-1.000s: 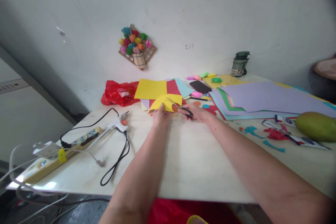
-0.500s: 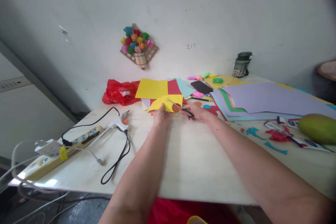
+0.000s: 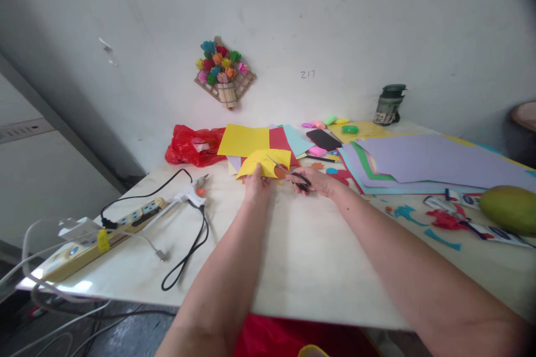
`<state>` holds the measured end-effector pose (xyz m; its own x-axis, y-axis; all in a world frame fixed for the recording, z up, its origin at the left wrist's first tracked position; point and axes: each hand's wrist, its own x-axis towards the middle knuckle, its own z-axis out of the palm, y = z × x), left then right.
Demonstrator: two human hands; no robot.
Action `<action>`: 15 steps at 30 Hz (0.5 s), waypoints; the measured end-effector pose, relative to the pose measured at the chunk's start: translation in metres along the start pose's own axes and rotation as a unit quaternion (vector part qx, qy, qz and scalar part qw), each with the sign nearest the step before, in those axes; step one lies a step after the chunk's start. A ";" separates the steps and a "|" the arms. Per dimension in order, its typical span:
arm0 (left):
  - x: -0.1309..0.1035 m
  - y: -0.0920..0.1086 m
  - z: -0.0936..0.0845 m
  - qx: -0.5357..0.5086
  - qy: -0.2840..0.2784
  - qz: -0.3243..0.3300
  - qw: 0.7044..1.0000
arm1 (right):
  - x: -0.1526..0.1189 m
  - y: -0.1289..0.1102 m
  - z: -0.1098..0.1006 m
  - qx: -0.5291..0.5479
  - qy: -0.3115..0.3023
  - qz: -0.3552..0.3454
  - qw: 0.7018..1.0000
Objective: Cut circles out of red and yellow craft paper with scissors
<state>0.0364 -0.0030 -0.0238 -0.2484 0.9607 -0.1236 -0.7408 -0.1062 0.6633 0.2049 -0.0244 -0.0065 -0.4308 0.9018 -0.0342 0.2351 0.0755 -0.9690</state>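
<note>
My left hand (image 3: 257, 183) is closed on the near edge of a yellow sheet of paper (image 3: 253, 166), thumb on top and fingers beneath. The sheet is held slightly raised and curved above the table. In my right hand (image 3: 313, 179) is a pair of scissors (image 3: 300, 181) with dark handles, its blades pointing up and left over the sheet's right part. Whether the blades are fully together is hard to make out. Behind the held sheet lie a flat yellow sheet (image 3: 244, 140) and a red sheet (image 3: 278, 138).
A red plastic bag (image 3: 188, 145) lies at the back left. Nearer are a glue gun (image 3: 192, 195) and a power strip (image 3: 117, 231) with cables. A dark phone (image 3: 324, 139), stacked coloured paper (image 3: 435, 159), a green fruit (image 3: 508, 210) and blue scraps (image 3: 441, 240) occupy the right.
The view has shifted slightly. The scissors and my right hand stay at the yellow sheet's right side, with only a small movement. My left hand keeps its hold on the sheet.
</note>
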 end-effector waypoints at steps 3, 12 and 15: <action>-0.002 0.002 0.003 -0.014 0.016 -0.014 1.000 | 0.000 0.000 0.003 0.000 0.006 -0.001 1.000; -0.008 0.003 0.005 -0.029 0.007 -0.021 0.999 | 0.003 0.001 0.012 0.032 0.031 -0.001 0.999; -0.008 0.002 0.005 -0.030 0.012 -0.029 0.999 | 0.004 0.001 0.015 0.046 0.040 -0.004 0.998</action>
<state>0.0401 -0.0099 -0.0172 -0.2181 0.9595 -0.1782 -0.7904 -0.0666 0.6089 0.1903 -0.0273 -0.0116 -0.3604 0.9327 -0.0108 0.1499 0.0465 -0.9876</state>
